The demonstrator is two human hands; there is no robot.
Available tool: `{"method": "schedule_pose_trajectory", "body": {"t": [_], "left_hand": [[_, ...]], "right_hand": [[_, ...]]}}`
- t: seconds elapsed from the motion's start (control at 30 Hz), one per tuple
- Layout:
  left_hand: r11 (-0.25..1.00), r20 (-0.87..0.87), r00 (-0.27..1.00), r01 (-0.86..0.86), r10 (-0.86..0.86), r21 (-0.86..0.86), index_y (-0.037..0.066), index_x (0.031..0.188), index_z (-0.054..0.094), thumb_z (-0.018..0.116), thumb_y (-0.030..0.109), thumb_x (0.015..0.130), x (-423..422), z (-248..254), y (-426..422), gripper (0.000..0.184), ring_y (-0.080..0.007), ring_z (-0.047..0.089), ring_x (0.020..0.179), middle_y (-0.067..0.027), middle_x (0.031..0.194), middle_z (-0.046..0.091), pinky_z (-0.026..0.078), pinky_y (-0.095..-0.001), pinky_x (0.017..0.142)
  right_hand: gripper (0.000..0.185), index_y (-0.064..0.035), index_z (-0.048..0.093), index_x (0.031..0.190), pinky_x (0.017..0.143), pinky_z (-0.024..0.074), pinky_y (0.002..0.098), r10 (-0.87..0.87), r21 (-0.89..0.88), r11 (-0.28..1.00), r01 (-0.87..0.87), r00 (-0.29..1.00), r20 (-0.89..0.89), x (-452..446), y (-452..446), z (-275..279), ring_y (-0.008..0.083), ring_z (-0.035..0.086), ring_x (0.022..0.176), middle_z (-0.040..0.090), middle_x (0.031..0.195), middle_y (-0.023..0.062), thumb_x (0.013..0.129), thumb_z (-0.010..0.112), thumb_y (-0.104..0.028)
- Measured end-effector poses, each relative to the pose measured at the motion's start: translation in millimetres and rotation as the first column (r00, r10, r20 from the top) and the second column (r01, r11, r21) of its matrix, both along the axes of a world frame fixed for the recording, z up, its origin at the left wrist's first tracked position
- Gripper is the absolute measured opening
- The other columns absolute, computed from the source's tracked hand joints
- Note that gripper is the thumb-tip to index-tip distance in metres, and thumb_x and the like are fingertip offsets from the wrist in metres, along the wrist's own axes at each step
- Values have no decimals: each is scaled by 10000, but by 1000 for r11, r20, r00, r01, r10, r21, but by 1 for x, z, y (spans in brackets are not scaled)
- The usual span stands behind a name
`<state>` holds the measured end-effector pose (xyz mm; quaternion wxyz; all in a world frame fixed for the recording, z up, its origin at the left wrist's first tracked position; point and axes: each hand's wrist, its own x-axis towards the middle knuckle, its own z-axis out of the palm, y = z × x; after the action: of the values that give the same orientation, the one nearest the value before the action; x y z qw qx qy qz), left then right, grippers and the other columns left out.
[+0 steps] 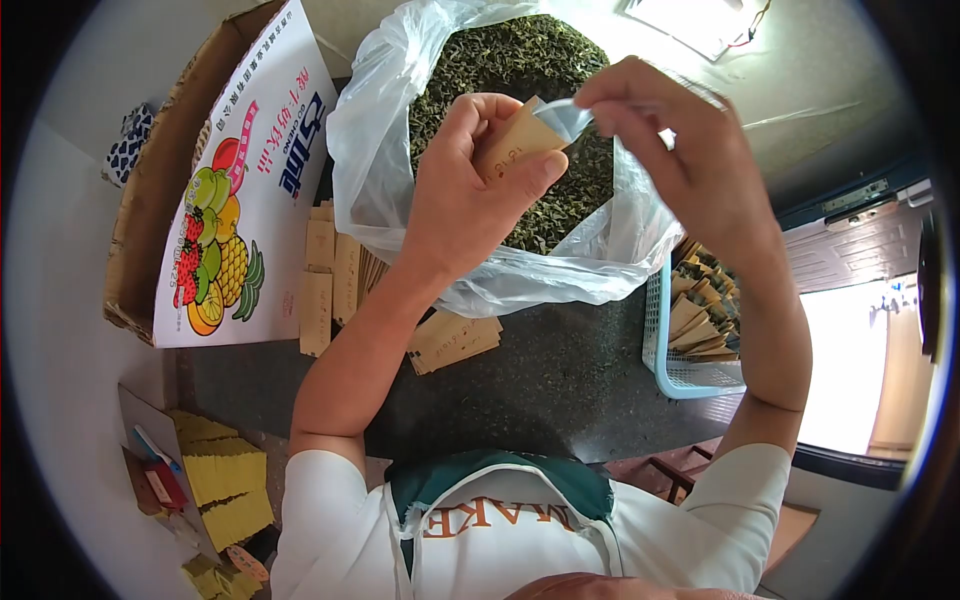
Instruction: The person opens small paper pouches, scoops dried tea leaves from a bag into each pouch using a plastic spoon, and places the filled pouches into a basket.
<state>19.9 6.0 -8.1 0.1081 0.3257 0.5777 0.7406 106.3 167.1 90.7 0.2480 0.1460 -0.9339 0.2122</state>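
My left hand (465, 200) holds a small brown paper packet (512, 148) with handwritten marks, its mouth tilted toward the right. A white scoop or spoon (567, 118) is pinched in my right hand (650, 125), with its bowl at the packet's opening. Both hands are over a clear plastic bag (375, 130) with its edges spread wide. Dried green leaves (540, 215) fill the bag. Flat brown packets (455, 340) lie on the dark tabletop (560, 380) below my left forearm.
A large printed carton (235, 190) stands at the left, with more brown packets (316, 300) beside it. On the right, a light blue basket (658, 340) holds many packets. Yellow packets (228, 475) sit in a box at the lower left.
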Motion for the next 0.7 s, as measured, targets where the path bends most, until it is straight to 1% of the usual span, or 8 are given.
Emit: {"method": "schedule_pose_trajectory", "body": {"t": [0.03, 0.2, 0.3, 0.37, 0.4, 0.57, 0.63, 0.7], "left_hand": [[1000, -4, 1000, -9, 9, 5, 1, 1125, 526, 787, 219, 836, 1, 1, 1, 446, -92, 589, 830, -74, 970, 601, 519, -231, 700], [1000, -16, 999, -28, 28, -1, -1, 1122, 521, 773, 223, 851, 4, 9, 1, 433, -81, 580, 796, -67, 955, 598, 513, -224, 669], [1000, -44, 999, -13, 13, 8, 1, 1120, 521, 765, 230, 860, 3, 9, 3, 424, -76, 576, 785, -59, 941, 598, 512, -218, 657], [995, -24, 999, 40, -38, 91, 3, 1137, 527, 770, 255, 861, 4, 7, 3, 446, -81, 592, 800, -61, 944, 608, 523, -216, 672], [995, -21, 999, 39, -37, 92, 3, 1137, 527, 770, 255, 861, 4, 8, 2, 446, -81, 592, 800, -61, 944, 608, 523, -216, 672], [998, 17, 998, 55, -56, 38, -3, 1205, 528, 783, 317, 853, -3, 5, 0, 539, -101, 627, 872, -80, 1008, 633, 543, -223, 739], [997, 21, 998, 59, -60, 48, -7, 1212, 528, 775, 317, 862, -4, 3, 0, 537, -99, 626, 879, -79, 1014, 635, 542, -223, 751], [997, 27, 998, 57, -59, 59, -12, 1218, 528, 766, 317, 870, -4, 4, -2, 535, -97, 625, 886, -77, 1021, 637, 540, -223, 763]], "right_hand": [[92, -14, 614, 962, 675, 497, 388, 3, -28, 1000, -4, 1000, -23, -1, -6, -5, 358, 626, 742, 642, 839, 158, 918, 613, -94], [81, -7, 598, 944, 670, 490, 403, 45, -78, 996, -45, 999, -4, 0, -16, -10, 367, 626, 751, 648, 842, 156, 916, 613, -82], [77, -2, 616, 960, 662, 488, 388, 40, -112, 993, -35, 998, 44, 2, -10, -7, 336, 621, 720, 644, 844, 151, 911, 617, -61], [116, 31, 643, 1033, 696, 486, 276, 87, -68, 994, -87, 996, -3, 7, -4, -2, 145, 615, 785, 643, 905, 90, 942, 584, -11], [148, 27, 664, 1061, 692, 491, 270, 74, -34, 997, -75, 997, -27, 10, -2, 2, 131, 614, 802, 655, 923, 86, 951, 577, -19], [201, 23, 679, 1119, 681, 496, 254, 42, -12, 999, -44, 987, -152, 13, 13, -5, 129, 620, 815, 672, 955, 85, 961, 564, -29], [199, -17, 679, 1111, 605, 449, 305, 81, -42, 994, -101, 939, -334, 8, 17, -12, 154, 572, 688, 624, 847, 92, 919, 624, -11], [206, -25, 677, 1119, 601, 444, 316, 13, 0, 1000, -13, 970, -243, 11, 13, -16, 161, 564, 676, 611, 835, 91, 919, 627, -18]]}}
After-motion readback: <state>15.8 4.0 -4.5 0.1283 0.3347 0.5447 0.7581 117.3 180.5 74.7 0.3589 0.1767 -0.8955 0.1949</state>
